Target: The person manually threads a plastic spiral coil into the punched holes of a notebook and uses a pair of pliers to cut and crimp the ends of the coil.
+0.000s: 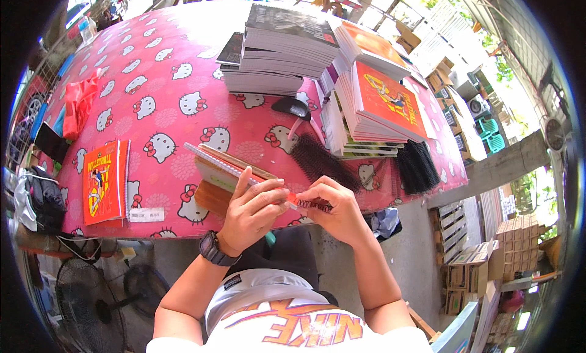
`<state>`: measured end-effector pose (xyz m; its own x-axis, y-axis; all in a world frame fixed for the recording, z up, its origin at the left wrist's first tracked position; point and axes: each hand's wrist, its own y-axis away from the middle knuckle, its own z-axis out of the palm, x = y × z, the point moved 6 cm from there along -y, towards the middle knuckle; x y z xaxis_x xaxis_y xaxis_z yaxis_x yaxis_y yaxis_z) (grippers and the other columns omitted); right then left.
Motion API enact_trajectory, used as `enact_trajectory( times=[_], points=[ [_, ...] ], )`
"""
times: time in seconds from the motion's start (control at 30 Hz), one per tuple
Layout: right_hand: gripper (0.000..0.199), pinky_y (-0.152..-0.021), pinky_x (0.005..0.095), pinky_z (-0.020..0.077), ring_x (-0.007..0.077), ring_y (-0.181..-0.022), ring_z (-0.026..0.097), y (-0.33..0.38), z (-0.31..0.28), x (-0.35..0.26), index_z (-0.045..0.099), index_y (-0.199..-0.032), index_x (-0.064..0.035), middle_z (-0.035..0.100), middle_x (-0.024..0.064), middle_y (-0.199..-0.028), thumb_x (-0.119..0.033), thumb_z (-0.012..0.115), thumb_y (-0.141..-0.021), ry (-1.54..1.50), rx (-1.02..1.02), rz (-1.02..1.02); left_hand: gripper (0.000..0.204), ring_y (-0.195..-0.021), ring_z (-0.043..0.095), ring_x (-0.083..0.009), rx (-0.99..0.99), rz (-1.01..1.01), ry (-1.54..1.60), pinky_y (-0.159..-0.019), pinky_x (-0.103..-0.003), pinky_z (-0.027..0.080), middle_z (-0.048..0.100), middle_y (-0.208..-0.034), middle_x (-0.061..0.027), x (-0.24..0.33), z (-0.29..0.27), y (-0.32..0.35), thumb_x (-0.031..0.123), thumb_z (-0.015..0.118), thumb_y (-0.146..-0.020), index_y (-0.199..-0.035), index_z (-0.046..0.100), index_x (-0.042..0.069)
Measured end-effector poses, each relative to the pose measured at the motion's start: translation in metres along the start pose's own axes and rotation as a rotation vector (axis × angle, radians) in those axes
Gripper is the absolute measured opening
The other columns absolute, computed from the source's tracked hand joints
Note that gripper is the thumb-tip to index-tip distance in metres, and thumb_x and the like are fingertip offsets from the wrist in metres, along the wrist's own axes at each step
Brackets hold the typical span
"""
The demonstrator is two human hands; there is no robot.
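Within two hands (256, 201) (334, 211), one notebook (221, 172); one coil (316, 204).

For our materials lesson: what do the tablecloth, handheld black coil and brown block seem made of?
Tablecloth: probably shiny plastic, given the glare.
Handheld coil: black plastic or coated wire; thin loops suggest either.
Brown block: likely wood, smooth-faced, judging by its colour.

Pink tablecloth (177, 87) leaves room ahead-left; the black-covered stack (284, 48) and orange-covered stack (387, 103) block ahead-right.
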<state>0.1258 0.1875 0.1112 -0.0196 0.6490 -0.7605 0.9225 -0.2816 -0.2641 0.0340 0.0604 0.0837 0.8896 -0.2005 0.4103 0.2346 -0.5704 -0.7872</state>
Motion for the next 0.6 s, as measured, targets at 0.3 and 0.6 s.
enact_trajectory(
  times=[0.3,0.6],
  points=[
    [0.026,-0.063,0.0265,0.0468,0.0144,-0.072,0.057,0.0,0.002,0.002,0.066,-0.093,-0.0046,0.057,0.006,-0.082,0.005,0.071,-0.069,-0.039,-0.075,-0.022,0.01,-0.102,0.06,-0.019,-0.013,-0.034,-0.016,-0.112,-0.051,0.015,0.065,-0.095,0.0001,-0.002,-0.001,-0.006,0.007,0.067,-0.074,-0.078,0.064,0.015],
    [0.035,-0.067,0.0284,0.048,0.0168,-0.072,0.058,0.001,-0.013,0.011,0.057,-0.115,-0.0037,0.06,0.0087,-0.084,-0.001,0.063,-0.081,0.008,0.06,0.061,0.013,-0.096,0.06,-0.0167,-0.037,-0.115,-0.041,-0.112,-0.053,0.009,0.063,-0.091,0.0008,-0.008,0.005,-0.035,0.009,0.067,-0.072,-0.083,0.066,0.016]
  ],
)
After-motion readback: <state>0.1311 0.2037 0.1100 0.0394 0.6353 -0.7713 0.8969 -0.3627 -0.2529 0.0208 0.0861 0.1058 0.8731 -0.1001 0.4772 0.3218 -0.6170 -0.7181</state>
